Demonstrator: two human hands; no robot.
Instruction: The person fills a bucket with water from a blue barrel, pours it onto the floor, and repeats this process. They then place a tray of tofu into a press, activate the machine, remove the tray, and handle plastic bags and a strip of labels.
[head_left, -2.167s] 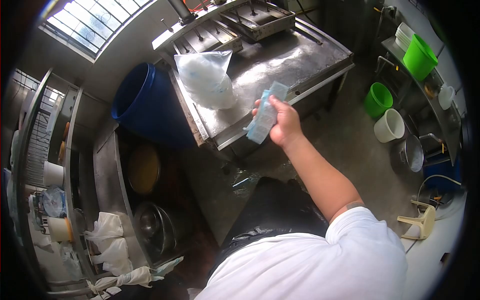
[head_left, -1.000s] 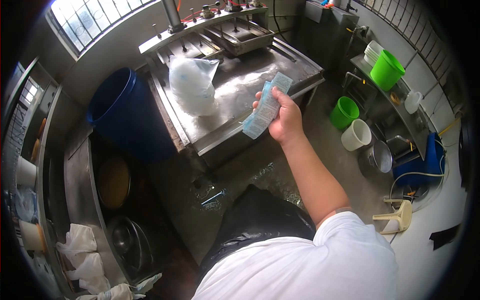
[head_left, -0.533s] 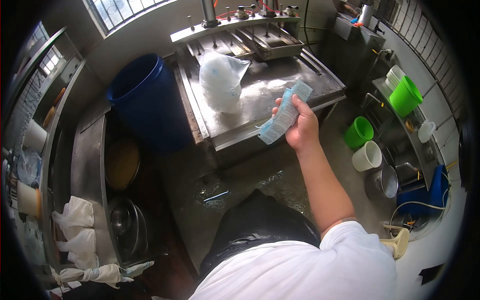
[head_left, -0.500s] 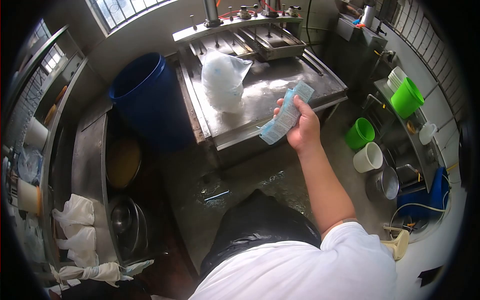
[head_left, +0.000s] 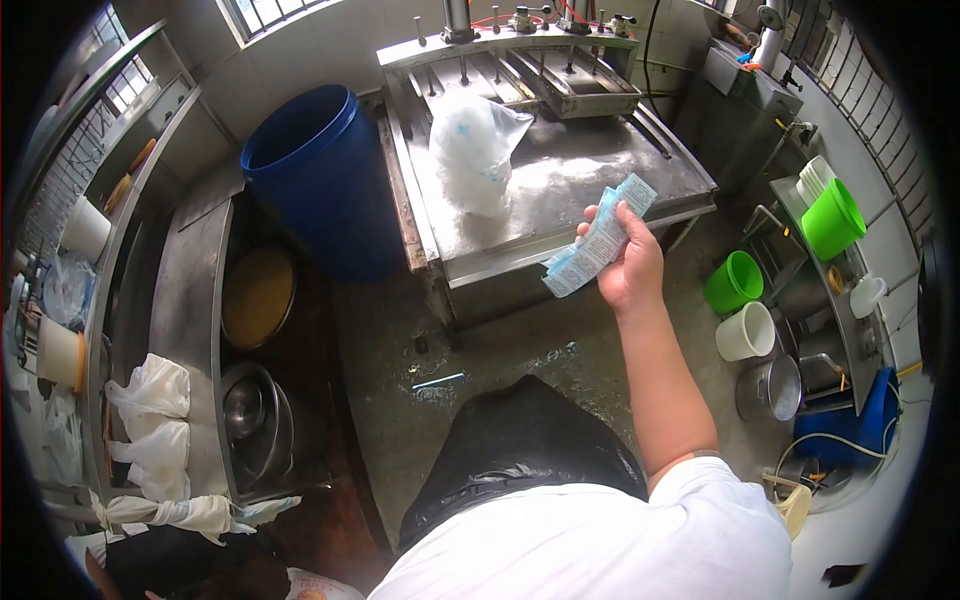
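Observation:
My right hand [head_left: 630, 268] is closed around a flat bundle of blue-and-white printed plastic wrappers [head_left: 592, 250]. Thumb and fingers pinch it from both sides, in the air in front of the steel table's near edge. Farther back on the steel table [head_left: 590, 185] stands a clear plastic bag [head_left: 470, 155], full of something whitish with bits of blue, apart from my hand. My left hand is outside the picture.
A blue barrel [head_left: 320, 190] stands left of the table, beside a low steel counter [head_left: 185, 290]. Metal basins [head_left: 262, 415] sit below it. On the right are green buckets [head_left: 733, 283], a white bucket [head_left: 745, 332] and a metal pot [head_left: 768, 388]. The floor [head_left: 480, 360] looks wet.
The view has shifted, so the table and barrel appear farther right and slightly higher or lower. My right hand still grips the wrappers in much the same pose.

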